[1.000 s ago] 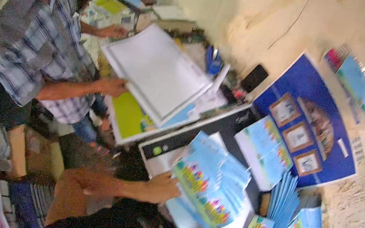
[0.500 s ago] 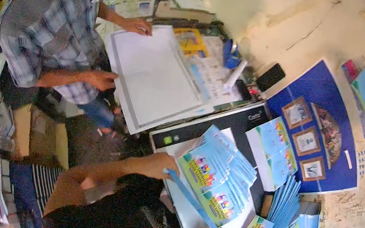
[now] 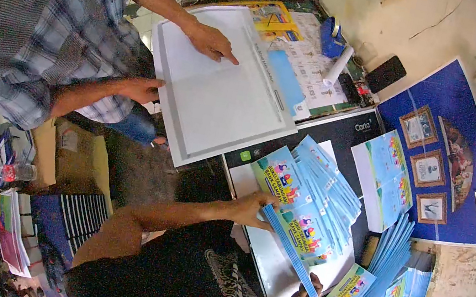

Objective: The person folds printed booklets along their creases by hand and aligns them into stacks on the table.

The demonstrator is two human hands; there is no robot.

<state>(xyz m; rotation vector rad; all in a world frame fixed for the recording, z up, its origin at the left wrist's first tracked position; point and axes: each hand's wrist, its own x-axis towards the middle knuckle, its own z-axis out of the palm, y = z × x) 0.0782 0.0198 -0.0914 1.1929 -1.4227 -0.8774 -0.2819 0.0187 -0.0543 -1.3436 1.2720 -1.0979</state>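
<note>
– So, what's different on your side right now?

– Mostly the bundle of blue booklets (image 3: 292, 247): it's thicker and squarer than a moment ago, long edges facing up at me. I've got one end gripped in my left hand (image 3: 251, 208), and my right hand (image 3: 304, 295) has the other end between thumb and fingers. So yeah, both hands are tied up with the one bundle.

– Where's it sitting?

– On my side of the fanned pile of booklets (image 3: 322, 195), overlapping it from up here. Can't tell if it's resting on anything, tbh. Past that pile there's a printed cover sheet (image 3: 382, 180), and off to its right a leaning row of booklets (image 3: 385, 260).

– And the other person?

– Co-worker's one hand (image 3: 210, 43) has come in over the big white sheet (image 3: 209, 112), index finger out, other hand (image 3: 143, 90) at its edge. That sheet's left of the fanned pile, well clear of my fingers.
</note>
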